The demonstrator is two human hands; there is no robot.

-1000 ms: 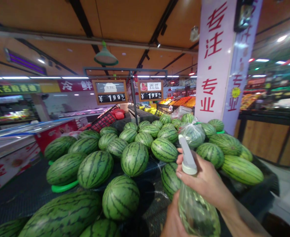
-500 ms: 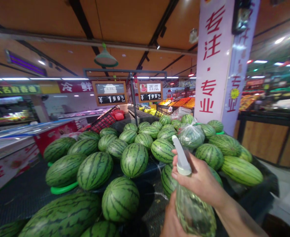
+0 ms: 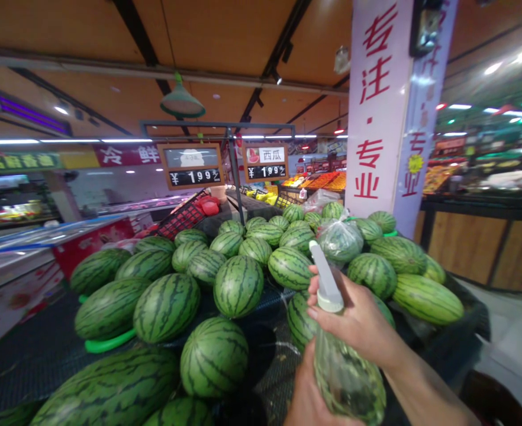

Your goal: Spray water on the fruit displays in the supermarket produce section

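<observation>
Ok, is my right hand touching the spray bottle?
Touching. The head view shows your right hand wrapped around the spray bottle at its neck, with no gap.

Above me, dark tracks [image 3: 137,32] cross an orange-brown ceiling [image 3: 225,26], and a green pendant lamp [image 3: 182,102] hangs beneath it. A pale pillar [image 3: 379,109] with red lettering rises to my right; past it runs a wood-panelled counter [image 3: 465,251] over light floor tiles [image 3: 516,343]. Off to my left sits a low white-and-red freezer cabinet [image 3: 25,290], and behind it white strip lights [image 3: 12,141] glow above a green and a red wall banner [image 3: 123,155].
</observation>
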